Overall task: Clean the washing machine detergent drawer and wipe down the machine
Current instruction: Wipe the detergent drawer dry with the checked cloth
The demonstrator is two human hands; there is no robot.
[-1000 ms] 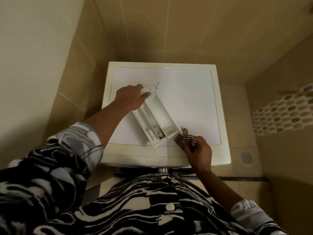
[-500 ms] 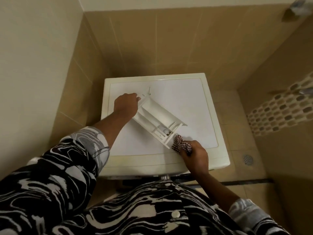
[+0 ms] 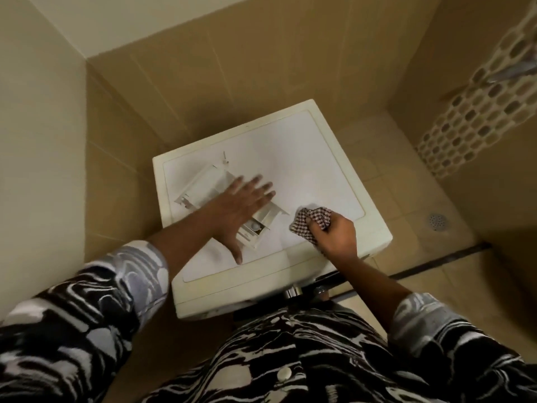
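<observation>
The white detergent drawer (image 3: 203,186) lies on the flat top of the cream washing machine (image 3: 319,158), running from upper left to lower right. My left hand (image 3: 239,209) is spread flat with straight fingers over the drawer's middle and covers part of it. To the right, my right hand (image 3: 335,232) grips a bunched red-and-white checked cloth (image 3: 312,221) that rests on the machine's top, beside the drawer's near end and apart from it.
Tan tiled walls close in behind and to the left of the machine. A mosaic tile band (image 3: 479,117) runs along the right wall. The tiled floor to the right has a round drain (image 3: 437,221) and a dark strip (image 3: 436,261).
My left hand let go of the drawer's far end and now lies flat across its middle. The right hand with the cloth has drawn away from the drawer's near end, to the right.
</observation>
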